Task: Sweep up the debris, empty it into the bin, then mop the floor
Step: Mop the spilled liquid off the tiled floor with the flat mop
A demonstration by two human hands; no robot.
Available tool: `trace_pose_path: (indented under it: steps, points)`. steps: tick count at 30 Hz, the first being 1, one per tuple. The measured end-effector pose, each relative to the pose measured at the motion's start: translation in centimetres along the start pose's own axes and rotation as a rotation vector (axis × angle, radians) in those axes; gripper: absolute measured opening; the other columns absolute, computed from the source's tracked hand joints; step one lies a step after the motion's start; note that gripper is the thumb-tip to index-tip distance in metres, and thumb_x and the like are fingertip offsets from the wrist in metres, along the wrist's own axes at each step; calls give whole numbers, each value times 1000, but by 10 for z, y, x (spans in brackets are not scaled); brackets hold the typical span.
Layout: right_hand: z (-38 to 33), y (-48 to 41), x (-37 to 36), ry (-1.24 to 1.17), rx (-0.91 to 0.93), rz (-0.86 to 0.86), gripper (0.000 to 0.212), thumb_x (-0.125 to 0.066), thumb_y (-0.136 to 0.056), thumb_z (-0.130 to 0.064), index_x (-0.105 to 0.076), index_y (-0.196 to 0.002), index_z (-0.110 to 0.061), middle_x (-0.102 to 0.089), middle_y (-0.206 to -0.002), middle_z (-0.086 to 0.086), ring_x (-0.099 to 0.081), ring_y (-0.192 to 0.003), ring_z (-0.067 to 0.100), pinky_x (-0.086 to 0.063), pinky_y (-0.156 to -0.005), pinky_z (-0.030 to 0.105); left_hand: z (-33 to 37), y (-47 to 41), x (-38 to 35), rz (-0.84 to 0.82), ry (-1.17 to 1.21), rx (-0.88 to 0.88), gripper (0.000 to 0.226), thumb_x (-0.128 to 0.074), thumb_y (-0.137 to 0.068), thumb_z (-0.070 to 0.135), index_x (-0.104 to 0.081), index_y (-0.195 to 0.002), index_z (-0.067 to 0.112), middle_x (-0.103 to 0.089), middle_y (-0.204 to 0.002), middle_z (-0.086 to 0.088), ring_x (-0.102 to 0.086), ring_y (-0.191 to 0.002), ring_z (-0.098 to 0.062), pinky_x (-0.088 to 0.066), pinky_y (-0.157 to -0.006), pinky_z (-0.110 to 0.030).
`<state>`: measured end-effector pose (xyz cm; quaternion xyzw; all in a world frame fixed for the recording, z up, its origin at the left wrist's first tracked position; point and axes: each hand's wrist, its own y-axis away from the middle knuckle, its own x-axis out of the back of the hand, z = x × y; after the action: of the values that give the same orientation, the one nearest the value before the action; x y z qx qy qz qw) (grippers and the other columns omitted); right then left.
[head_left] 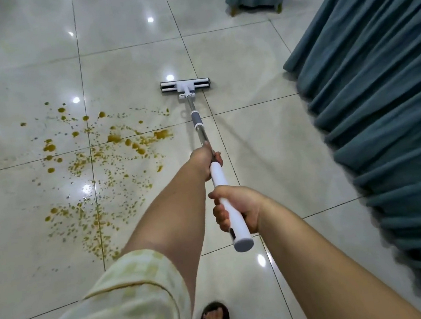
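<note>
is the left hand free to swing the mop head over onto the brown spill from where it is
Probably yes. The left hand and right hand both grip the mop handle, and only bare tile lies between the mop head and the brown spill to its left.

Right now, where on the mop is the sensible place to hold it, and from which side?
Grip the mop on the white sleeve at its near end, coming from above and behind: the handle slants up from the flat head on the floor toward the person. The right hand wraps the sleeve near the end cap; the left hand holds higher up, where sleeve meets metal tube.
</note>
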<state>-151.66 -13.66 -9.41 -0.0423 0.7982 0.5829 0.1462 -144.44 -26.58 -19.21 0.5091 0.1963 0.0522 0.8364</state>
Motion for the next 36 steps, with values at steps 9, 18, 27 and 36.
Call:
trace_pose_path:
  steps: [9, 18, 27, 36]
  points:
    - [41, 18, -4, -153, 33, -35, 11, -52, -89, -17, -47, -83, -10, -45, -54, 2, -40, -38, 13, -37, -37, 18, -32, 11, 23, -88, 88, 5, 30, -50, -98, 34, -43, -107, 6, -47, -72, -7, -45, -52, -14, -42, -41, -17]
    - [183, 113, 0, -305, 71, -55, 12, -53, -91, -16, -50, -83, -8, -47, -55, 3, -41, -35, 12, -36, -34, 16, -147, 115, 61, -95, 28, 32, 22, -48, -99, 30, -43, -101, 9, -46, -71, -6, -46, -47, -15, -41, -40, -17]
    - [405, 226, -21, -370, 47, 36, 6, -57, -87, -11, -53, -85, -7, -48, -59, 3, -41, -40, 12, -35, -38, 17, -330, 267, 135, -67, 16, 78, 17, -39, -96, 10, -42, -80, 6, -46, -65, -8, -45, -28, -14, -38, -33, -14]
    - [426, 284, -20, -388, 155, -29, 13, -47, -91, -8, -44, -78, -11, -38, -59, 0, -34, -40, 10, -33, -34, 14, -351, 319, 123, -40, -106, -18, 37, -55, -93, 45, -40, -86, 12, -41, -57, -1, -41, -32, -11, -34, -42, -12]
